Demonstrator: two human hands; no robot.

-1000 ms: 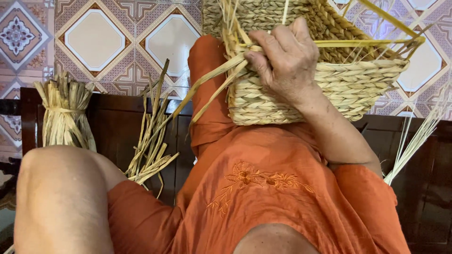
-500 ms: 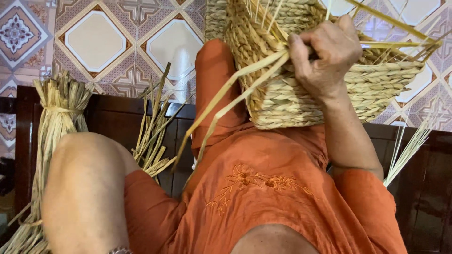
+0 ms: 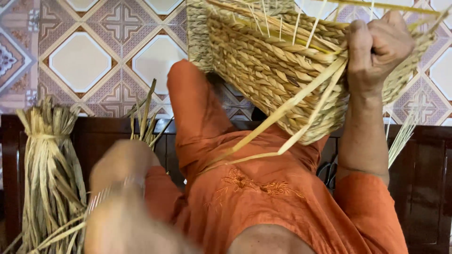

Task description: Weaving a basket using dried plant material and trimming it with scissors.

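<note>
The right hand (image 3: 376,47) sits at about two o'clock in the head view, its fingers (image 3: 360,44) curled tight into a fist around the rim of a woven basket (image 3: 263,70) and the flat straw strands (image 3: 292,122) that run off it. The basket fills the twelve-to-two o'clock area, tilted with one corner pointing down toward the centre, resting against an orange-clad leg (image 3: 197,108) that rises from the centre to about eleven o'clock. Two long strands trail from under the right fist down toward seven o'clock, across the orange garment (image 3: 263,202), which carries a stitched flower motif near the centre. Thin pale stakes (image 3: 310,28) stick up out of the basket's weave at one o'clock. The left hand (image 3: 122,164) is at eight o'clock, heavily blurred; whether its fingers are open or closed cannot be told, though a pale strip seems to cross it. Just beside it at nine o'clock stands a tied bundle of dried straw (image 3: 49,174), and a looser sheaf of straw (image 3: 146,120) stands upright at ten o'clock against a dark wooden bench (image 3: 423,178). Behind everything lies a patterned tile floor (image 3: 84,61), from nine o'clock round to three.
</note>
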